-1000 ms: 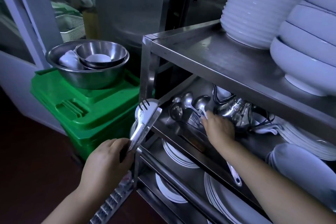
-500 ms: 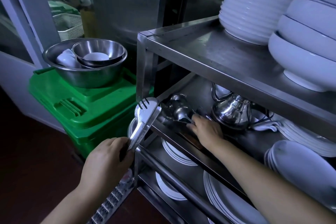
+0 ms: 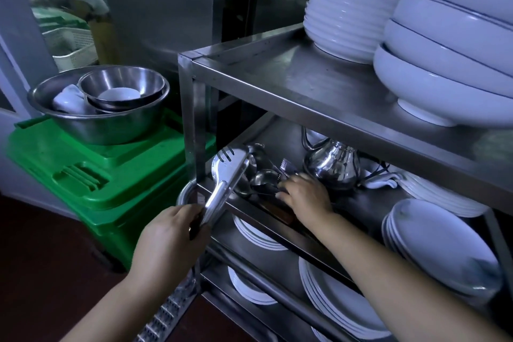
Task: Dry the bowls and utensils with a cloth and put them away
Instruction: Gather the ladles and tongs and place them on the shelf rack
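Note:
My left hand point(image 3: 169, 241) grips the handle end of steel serving tongs point(image 3: 226, 183), whose forked head points up and away at the rack's front left post. My right hand point(image 3: 304, 197) reaches into the second shelf of the steel rack point(image 3: 277, 75) and rests on a cluster of steel ladles and spoons point(image 3: 263, 178); its fingers lie over their handles, and whether they grip one is hidden. Two nested steel bowls point(image 3: 111, 103) sit at the left, with a white cloth point(image 3: 69, 100) and a small white bowl point(image 3: 119, 93) inside.
The steel bowls stand on a green lidded bin point(image 3: 91, 175). A steel teapot point(image 3: 331, 164) stands behind my right hand. White bowl stacks point(image 3: 349, 5) fill the top shelf; white plates point(image 3: 438, 244) fill the lower shelves. A steel pot rim point(image 3: 186, 191) shows by the post.
My right hand has slid left along the second shelf, dragging the ladles and spoons toward the front left corner. My left hand still holds the tongs upright, now nearer the post.

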Tool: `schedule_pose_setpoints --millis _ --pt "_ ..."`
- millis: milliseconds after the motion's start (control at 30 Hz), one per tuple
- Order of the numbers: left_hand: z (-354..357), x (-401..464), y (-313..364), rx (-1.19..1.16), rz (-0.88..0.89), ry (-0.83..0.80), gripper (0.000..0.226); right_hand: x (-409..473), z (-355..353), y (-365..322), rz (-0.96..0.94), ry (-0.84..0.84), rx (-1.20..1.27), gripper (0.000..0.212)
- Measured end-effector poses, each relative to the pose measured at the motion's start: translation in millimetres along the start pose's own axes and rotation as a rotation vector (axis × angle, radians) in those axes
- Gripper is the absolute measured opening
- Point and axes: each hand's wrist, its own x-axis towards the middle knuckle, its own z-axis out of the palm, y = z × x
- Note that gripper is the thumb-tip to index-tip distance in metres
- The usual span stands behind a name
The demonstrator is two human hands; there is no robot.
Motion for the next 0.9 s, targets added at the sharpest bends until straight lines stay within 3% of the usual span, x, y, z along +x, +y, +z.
schedule_pose_setpoints --millis 133,200,267,367,633,767,900 --pt "5 14 14 -0.009 0.056 0.031 0.020 -14 -14 15 0.002 -0.069 0.063 0.034" --pt "7 19 19 -0.031 0.074 0.027 0.035 -22 -17 22 0.004 -0.127 0.070 0.037" --pt "9 23 22 -0.043 0.072 0.021 0.035 -27 -19 24 0.020 -0.140 0.113 0.037" --pt "13 27 25 -0.047 0.056 0.009 0.017 -26 -23 19 0.078 -0.104 0.225 0.029" --pt "17 36 21 -0.061 0.032 -0.010 0.014 -21 -18 4 0.133 0.004 0.353 0.024" --pt "24 40 26 -0.063 0.040 -0.015 0.013 -30 -33 3 0.322 0.193 0.632 0.015" --pt "39 43 48 -0.093 0.081 -0.002 0.013 -27 -54 -24 0.269 0.200 0.904 0.013"
